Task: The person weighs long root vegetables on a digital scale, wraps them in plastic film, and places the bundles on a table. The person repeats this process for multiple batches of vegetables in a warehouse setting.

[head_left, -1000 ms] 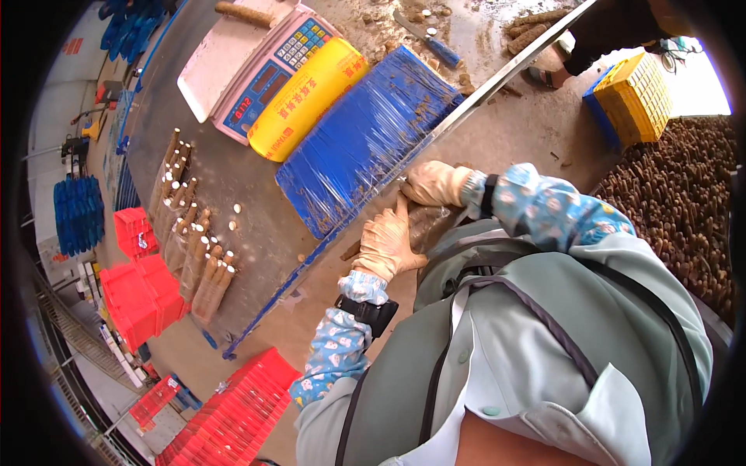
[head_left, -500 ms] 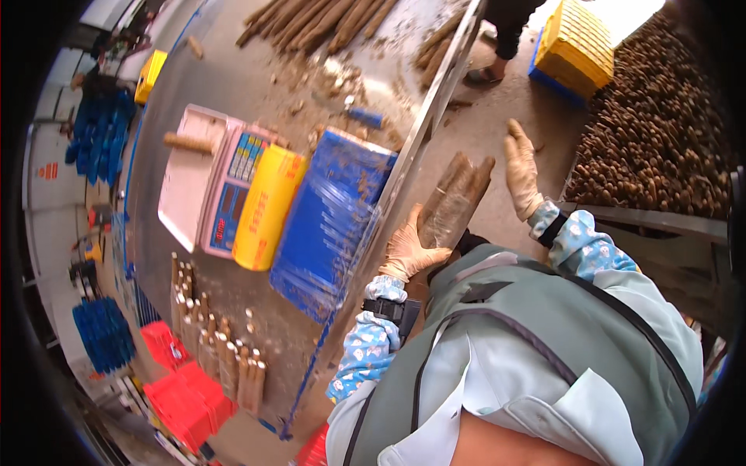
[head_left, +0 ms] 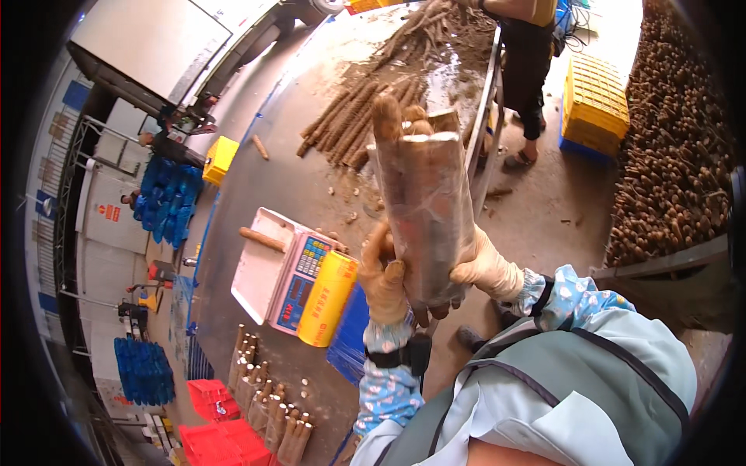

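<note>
Upright in front of me is a bundle of long brown yam-like roots (head_left: 429, 210) wrapped in clear plastic film. My left hand (head_left: 384, 281), in a pale glove, grips its lower left side. On the opposite side, my gloved right hand (head_left: 491, 270) presses against the wrapped roots, thumb forward. Cut or rounded root ends stick out at the top and bottom. To the left, a pink scale (head_left: 284, 281) carries one loose root (head_left: 263, 238) on its pan. Beside the scale lies a yellow roll (head_left: 329, 299), and a blue package (head_left: 347, 338) is partly hidden behind my left arm.
Loose roots (head_left: 353, 120) lie on the metal table (head_left: 233, 198), with wrapped bundles (head_left: 272, 404) near red crates (head_left: 221, 444). A large bin of roots (head_left: 672, 147) stands right, near yellow crates (head_left: 597, 93). Another person (head_left: 522, 70) stands beyond the table.
The wrapped bundle has risen from low by my body to upright in front of me. My right hand, earlier apart and open, now holds it too. The view has shifted.
</note>
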A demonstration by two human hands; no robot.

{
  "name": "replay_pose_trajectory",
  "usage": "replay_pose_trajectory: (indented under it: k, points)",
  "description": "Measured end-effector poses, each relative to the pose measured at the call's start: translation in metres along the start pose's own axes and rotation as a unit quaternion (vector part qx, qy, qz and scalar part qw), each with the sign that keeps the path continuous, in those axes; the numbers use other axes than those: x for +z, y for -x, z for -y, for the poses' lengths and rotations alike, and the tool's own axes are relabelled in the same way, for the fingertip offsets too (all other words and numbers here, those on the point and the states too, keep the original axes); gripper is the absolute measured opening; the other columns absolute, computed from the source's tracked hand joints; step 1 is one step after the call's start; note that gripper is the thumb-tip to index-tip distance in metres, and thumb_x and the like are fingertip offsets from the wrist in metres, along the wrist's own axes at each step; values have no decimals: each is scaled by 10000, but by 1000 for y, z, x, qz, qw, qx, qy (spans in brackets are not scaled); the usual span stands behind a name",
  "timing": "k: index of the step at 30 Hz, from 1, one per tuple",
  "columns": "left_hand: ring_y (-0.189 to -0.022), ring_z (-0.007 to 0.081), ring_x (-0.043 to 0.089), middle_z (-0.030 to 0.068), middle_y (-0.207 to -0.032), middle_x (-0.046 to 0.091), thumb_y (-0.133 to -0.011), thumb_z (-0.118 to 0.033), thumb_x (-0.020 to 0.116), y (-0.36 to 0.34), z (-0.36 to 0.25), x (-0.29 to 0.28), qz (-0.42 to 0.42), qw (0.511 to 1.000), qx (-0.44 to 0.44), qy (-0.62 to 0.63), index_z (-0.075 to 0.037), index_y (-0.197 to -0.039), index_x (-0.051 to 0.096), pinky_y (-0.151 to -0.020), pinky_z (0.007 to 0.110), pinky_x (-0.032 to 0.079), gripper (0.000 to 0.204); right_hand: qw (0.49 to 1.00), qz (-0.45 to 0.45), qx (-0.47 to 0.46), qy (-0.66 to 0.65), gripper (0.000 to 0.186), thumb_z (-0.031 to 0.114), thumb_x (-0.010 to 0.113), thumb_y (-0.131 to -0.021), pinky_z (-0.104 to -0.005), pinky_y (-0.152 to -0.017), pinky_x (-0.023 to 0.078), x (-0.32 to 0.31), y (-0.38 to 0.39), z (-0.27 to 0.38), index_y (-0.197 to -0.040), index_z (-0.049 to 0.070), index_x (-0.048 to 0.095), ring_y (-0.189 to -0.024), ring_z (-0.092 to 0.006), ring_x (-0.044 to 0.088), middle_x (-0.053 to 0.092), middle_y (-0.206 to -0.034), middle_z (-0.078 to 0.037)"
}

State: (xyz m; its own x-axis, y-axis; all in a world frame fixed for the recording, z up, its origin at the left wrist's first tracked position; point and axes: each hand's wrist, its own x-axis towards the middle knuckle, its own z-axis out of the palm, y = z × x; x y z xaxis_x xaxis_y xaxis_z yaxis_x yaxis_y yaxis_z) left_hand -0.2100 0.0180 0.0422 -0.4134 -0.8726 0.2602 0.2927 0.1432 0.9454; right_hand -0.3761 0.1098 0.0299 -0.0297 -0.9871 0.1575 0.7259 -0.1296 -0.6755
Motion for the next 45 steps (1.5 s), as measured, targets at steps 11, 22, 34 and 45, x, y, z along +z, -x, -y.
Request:
replay_pose_trajectory:
  k: [11, 22, 34, 45]
  points:
    - [-1207, 248, 626, 127, -1384, 599, -653, -231, 996, 86, -56, -8, -240, 929, 63, -275, -38, -1466, 439, -1004, 392, 527, 1004, 984, 115, -23, 134, 1110, 232, 983, -665, -437, -1142, 388, 38, -44, -118, -1551, 70, 334, -1350, -314, 494, 490, -1467, -157]
    - [-1291, 257, 555, 94, -1423, 545, -704, -117, 966, 172, -77, -67, -340, 934, 109, 0, -83, -1486, 445, -1115, 417, 512, 941, 824, 315, -284, 375, 1137, 331, 970, -624, -493, -1060, 468, 121, -50, -119, -1533, 4, 372, -1246, -436, 560, 516, -1414, -262]
    - [-1314, 294, 545, 128, -1481, 498, -782, -320, 899, 203, -83, -127, -481, 823, 297, -51, -131, -1582, 248, -1059, 461, 540, 1048, 761, 489, -192, 379, 789, 403, 761, -875, -468, -1099, 433, 128, -75, -83, -1504, 26, 472, -1276, -429, 543, 508, -1447, -274]
    - [-1298, 343, 561, 139, -1505, 491, -866, -446, 796, 239, -134, -245, -604, 731, 312, -65, -172, -1621, 177, -963, 528, 606, 1014, 912, 128, 242, 305, 341, 267, 594, -1058, -269, -882, 487, 44, -92, -163, -1263, 12, 686, -977, -124, 637, 719, -1145, -55]
